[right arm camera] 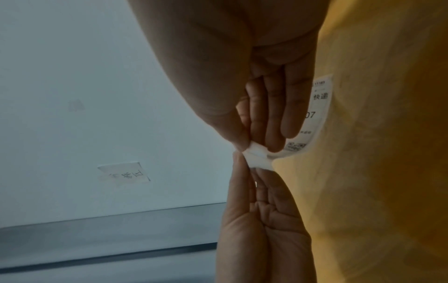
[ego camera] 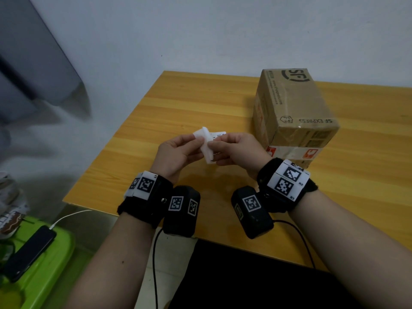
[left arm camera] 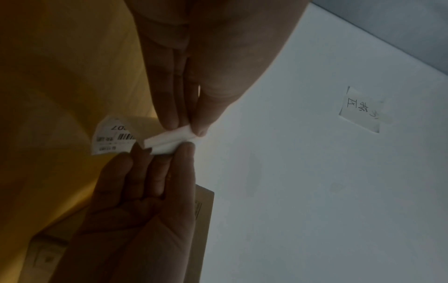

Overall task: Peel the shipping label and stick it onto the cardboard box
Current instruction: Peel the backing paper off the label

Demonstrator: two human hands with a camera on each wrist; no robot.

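Both hands hold a small white shipping label (ego camera: 206, 146) above the wooden table (ego camera: 178, 103). My left hand (ego camera: 198, 142) pinches a plain white flap (left arm camera: 169, 136) between thumb and fingers. My right hand (ego camera: 215, 141) pinches the flap beside it, and the printed part with barcode (left arm camera: 112, 137) curls behind its fingers (right arm camera: 288, 114). In the right wrist view the printed strip (right arm camera: 317, 111) hangs past the right hand (right arm camera: 257, 147), and the left hand (right arm camera: 244, 162) meets it at the white corner. The brown cardboard box (ego camera: 294, 112) stands upright on the table, right of the hands, untouched.
A green bin (ego camera: 55, 259) left of the table holds a black phone (ego camera: 29, 253) on a white cable. A handwritten note (left arm camera: 361, 109) is taped to the white wall behind. A grey cabinet (ego camera: 33, 70) stands at far left. Black cables run off the table's near edge.
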